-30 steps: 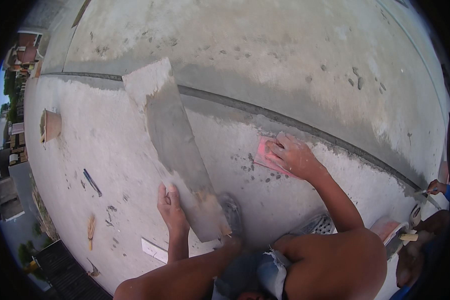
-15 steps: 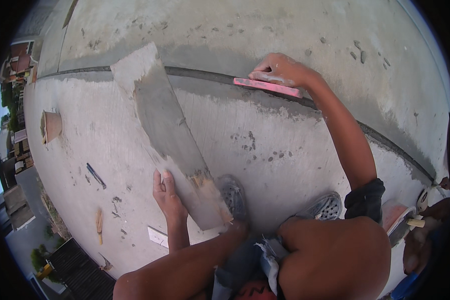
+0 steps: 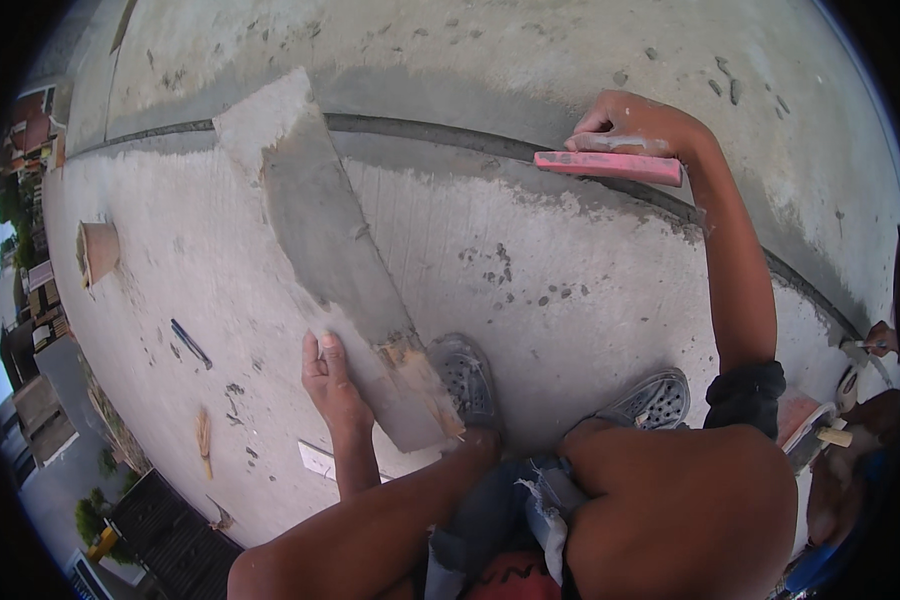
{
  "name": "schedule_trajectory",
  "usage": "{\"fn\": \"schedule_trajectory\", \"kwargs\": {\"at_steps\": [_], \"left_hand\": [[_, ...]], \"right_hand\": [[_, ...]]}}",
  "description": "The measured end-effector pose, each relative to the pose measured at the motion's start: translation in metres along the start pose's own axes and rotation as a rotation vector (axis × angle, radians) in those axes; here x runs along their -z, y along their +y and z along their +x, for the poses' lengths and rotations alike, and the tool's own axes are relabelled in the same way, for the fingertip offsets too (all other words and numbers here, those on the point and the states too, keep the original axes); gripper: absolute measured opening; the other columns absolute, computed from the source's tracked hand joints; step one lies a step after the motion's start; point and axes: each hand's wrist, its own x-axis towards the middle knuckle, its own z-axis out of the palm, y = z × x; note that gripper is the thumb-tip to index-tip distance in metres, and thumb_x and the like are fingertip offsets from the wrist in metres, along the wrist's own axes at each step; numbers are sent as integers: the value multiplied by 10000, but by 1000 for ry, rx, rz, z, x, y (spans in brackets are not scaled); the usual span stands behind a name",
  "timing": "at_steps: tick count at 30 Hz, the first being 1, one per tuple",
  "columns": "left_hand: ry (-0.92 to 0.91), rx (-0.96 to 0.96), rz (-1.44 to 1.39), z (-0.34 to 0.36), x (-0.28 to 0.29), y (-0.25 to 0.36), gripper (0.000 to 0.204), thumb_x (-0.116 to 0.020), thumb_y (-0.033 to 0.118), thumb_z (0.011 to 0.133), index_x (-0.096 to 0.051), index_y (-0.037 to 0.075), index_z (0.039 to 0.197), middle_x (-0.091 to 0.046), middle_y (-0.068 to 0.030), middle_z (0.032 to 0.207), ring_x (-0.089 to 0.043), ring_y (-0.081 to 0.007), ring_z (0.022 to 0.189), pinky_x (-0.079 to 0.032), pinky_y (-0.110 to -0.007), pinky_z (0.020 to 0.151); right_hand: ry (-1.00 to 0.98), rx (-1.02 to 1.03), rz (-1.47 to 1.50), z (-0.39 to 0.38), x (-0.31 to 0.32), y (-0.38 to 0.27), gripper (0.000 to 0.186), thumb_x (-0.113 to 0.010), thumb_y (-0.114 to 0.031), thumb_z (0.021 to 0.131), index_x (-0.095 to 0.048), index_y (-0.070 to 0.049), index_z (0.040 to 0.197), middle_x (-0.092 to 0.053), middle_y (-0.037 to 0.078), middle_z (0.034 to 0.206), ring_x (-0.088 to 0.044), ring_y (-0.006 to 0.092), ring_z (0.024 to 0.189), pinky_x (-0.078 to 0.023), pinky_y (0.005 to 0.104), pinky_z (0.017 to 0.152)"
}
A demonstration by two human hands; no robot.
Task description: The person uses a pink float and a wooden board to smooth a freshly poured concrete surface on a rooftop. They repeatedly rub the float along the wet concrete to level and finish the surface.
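Note:
My right hand is closed on a pink rectangular float, seen nearly edge-on. The float lies along a dark joint line bordered by damp grey mortar. A long board, smeared with wet grey mortar and bare wood near its close end, slants across that joint. Its near end is beside my left shoe. Next to the board's left edge is my left hand, thumb and fingers apart and pointing away from me. Whether its fingertips touch the board is hard to see.
On the left side of the concrete are a tapered bucket, a dark stick-like tool and a small straw brush. Mortar crumbs dot the floor. At far right, another person's hand holds a tool near a container.
My right hand has slid the pink float rightward along the joint. Another person's hand with a tool has come into sight at far right. My left hand and the board stay put.

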Motion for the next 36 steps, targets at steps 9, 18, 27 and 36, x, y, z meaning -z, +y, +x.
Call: {"fn": "schedule_trajectory", "kwargs": {"at_steps": [9,18,27,36], "left_hand": [[-37,36,25,-2,-3,2,441,-537,286,1117,-508,-26,1428,-692,-138,1245,-681,-181,1083,-540,-321,962],[31,11,32,-7,-5,3,450,-543,286,1115,-505,-39,1424,-698,-143,1217,-687,-172,1044,-542,-312,939],[-34,-79,11,7,-13,-1,494,-582,315,1097,-500,-36,1436,-678,-150,1250,-653,-183,1104,-522,-328,991],[-126,-201,138,46,-24,-13,765,-567,431,1083,-309,-89,1582,-478,-271,1518,-551,-322,1321,-474,-411,1090]], "right_hand": [[678,294,-528,-32,-146,-8,376,-668,-348,994,-698,-94,1268,-599,92,993,-644,253,921,-596,417,758],[532,265,-496,-49,-139,-33,340,-670,-245,985,-665,-79,1282,-607,119,1087,-643,268,978,-595,394,811],[450,153,-129,-124,-177,-35,329,-636,-225,1024,-669,-29,1286,-637,130,1072,-666,270,971,-583,380,834],[1385,-131,1048,-360,-215,53,421,-550,-384,1111,-725,-14,1208,-710,-16,1017,-591,56,888,-503,279,766]]}}
